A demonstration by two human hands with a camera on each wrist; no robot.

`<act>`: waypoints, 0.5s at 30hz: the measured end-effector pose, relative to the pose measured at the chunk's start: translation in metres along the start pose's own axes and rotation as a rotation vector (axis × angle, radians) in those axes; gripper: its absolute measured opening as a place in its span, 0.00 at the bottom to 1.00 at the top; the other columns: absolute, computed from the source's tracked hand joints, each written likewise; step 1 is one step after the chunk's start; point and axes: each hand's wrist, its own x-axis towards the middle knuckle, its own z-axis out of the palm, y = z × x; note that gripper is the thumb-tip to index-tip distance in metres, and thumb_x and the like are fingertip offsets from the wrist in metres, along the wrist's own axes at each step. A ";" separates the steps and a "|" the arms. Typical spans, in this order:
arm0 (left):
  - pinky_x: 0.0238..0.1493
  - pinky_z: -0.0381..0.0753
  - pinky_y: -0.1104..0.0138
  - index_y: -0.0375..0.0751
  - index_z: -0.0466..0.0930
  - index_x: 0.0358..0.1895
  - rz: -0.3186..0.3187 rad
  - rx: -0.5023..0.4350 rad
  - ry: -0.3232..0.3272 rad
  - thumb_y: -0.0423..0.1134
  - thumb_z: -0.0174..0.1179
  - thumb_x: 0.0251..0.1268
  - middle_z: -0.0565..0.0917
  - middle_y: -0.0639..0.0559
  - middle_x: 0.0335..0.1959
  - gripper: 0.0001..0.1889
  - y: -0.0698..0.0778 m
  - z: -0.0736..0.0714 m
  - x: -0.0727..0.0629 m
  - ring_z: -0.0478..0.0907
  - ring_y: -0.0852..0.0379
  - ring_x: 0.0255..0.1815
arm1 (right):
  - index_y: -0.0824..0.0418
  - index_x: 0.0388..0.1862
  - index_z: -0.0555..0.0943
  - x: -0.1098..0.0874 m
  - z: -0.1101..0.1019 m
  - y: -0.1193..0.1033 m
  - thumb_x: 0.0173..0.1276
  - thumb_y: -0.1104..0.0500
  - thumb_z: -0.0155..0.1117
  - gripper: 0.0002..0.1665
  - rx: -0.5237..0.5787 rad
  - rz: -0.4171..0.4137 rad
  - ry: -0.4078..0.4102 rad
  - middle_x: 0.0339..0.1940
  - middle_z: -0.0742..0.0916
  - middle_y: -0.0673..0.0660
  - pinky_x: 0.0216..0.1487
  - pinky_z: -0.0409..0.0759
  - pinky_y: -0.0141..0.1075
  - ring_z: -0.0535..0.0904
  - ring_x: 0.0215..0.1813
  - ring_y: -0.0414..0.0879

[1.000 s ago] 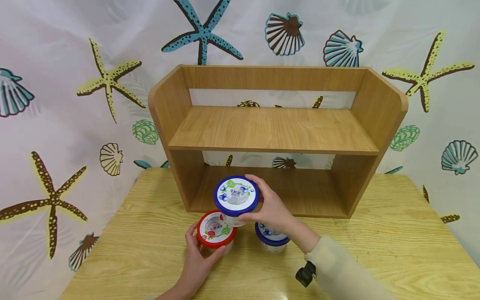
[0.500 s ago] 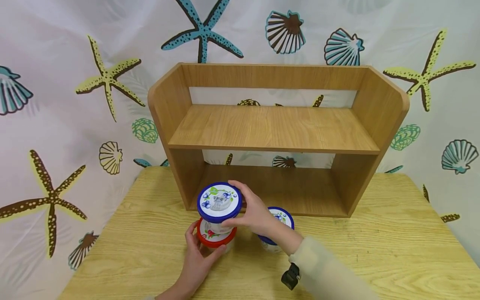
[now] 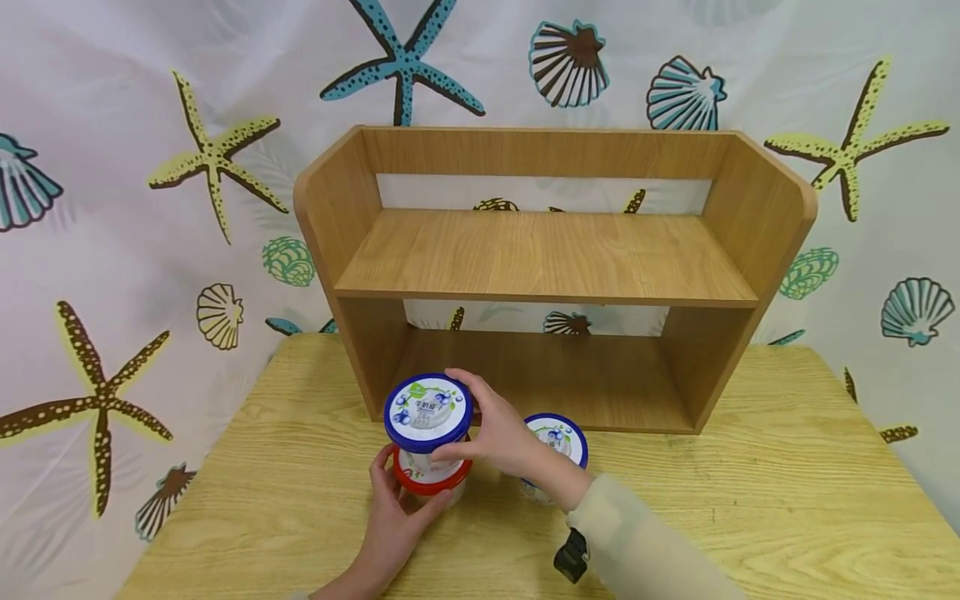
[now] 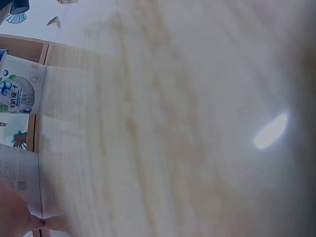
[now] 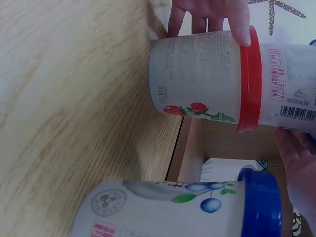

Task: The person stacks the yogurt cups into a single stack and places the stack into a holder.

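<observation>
My left hand (image 3: pixel 396 518) grips a red-lidded tub (image 3: pixel 427 478) with strawberries on its label, standing on the table. Right above it, my right hand (image 3: pixel 497 437) holds a blue-lidded tub (image 3: pixel 427 410) with blueberries on the lid, thumb on the near side and fingers behind. In the right wrist view the base of this tub (image 5: pixel 289 81) sits right at the red lid (image 5: pixel 251 81). A second blue-lidded tub (image 3: pixel 557 440) stands to the right, partly hidden by my right wrist. The left wrist view catches only part of my left hand (image 4: pixel 12 212) at its edge.
A two-tier wooden shelf (image 3: pixel 547 254) stands behind the tubs on the wooden table (image 3: pixel 780 475). Behind it hangs a white cloth (image 3: pixel 247 50) printed with starfish and shells. A black device (image 3: pixel 572 557) is strapped at my right sleeve (image 3: pixel 637 533).
My right hand has carried the blue-lidded tub left and down onto the red-lidded tub. The second blue-lidded tub has come more into sight. My left hand stays on the red-lidded tub.
</observation>
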 end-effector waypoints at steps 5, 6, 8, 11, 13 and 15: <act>0.69 0.55 0.44 0.43 0.36 0.72 -0.013 0.000 0.000 0.35 0.70 0.58 0.58 0.35 0.69 0.51 0.002 0.000 0.000 0.58 0.38 0.70 | 0.51 0.76 0.54 -0.002 -0.001 0.001 0.55 0.56 0.78 0.56 -0.002 -0.008 -0.003 0.68 0.71 0.56 0.58 0.75 0.41 0.72 0.63 0.52; 0.69 0.55 0.44 0.43 0.36 0.72 -0.015 0.001 0.001 0.35 0.70 0.58 0.58 0.35 0.69 0.51 0.002 0.000 0.000 0.57 0.38 0.70 | 0.51 0.77 0.54 -0.003 -0.002 0.001 0.55 0.55 0.78 0.56 -0.007 -0.007 0.000 0.69 0.71 0.56 0.59 0.75 0.42 0.72 0.63 0.52; 0.69 0.55 0.44 0.43 0.37 0.72 -0.014 0.004 0.005 0.35 0.70 0.58 0.59 0.34 0.69 0.51 0.002 0.001 0.000 0.58 0.38 0.70 | 0.50 0.77 0.53 -0.005 -0.005 0.003 0.55 0.54 0.78 0.57 -0.018 -0.016 0.009 0.71 0.69 0.55 0.60 0.74 0.44 0.71 0.65 0.52; 0.69 0.55 0.45 0.41 0.38 0.72 -0.001 0.004 0.015 0.33 0.71 0.57 0.60 0.34 0.68 0.51 0.001 0.001 0.001 0.59 0.38 0.69 | 0.49 0.77 0.53 -0.011 -0.012 0.004 0.55 0.53 0.78 0.57 -0.037 -0.042 0.031 0.73 0.67 0.54 0.62 0.72 0.47 0.68 0.68 0.51; 0.69 0.56 0.45 0.41 0.38 0.71 0.010 0.007 0.022 0.33 0.71 0.56 0.61 0.33 0.68 0.51 0.000 0.001 0.001 0.59 0.39 0.69 | 0.51 0.77 0.53 -0.015 -0.018 0.005 0.54 0.55 0.78 0.58 -0.044 -0.073 0.044 0.74 0.66 0.55 0.64 0.70 0.50 0.67 0.70 0.52; 0.69 0.55 0.45 0.40 0.39 0.71 0.020 0.010 0.029 0.32 0.71 0.56 0.61 0.33 0.67 0.51 -0.001 0.002 0.001 0.59 0.38 0.69 | 0.53 0.77 0.52 -0.020 -0.025 0.006 0.54 0.57 0.79 0.58 -0.055 -0.099 0.056 0.74 0.65 0.55 0.65 0.68 0.52 0.65 0.71 0.51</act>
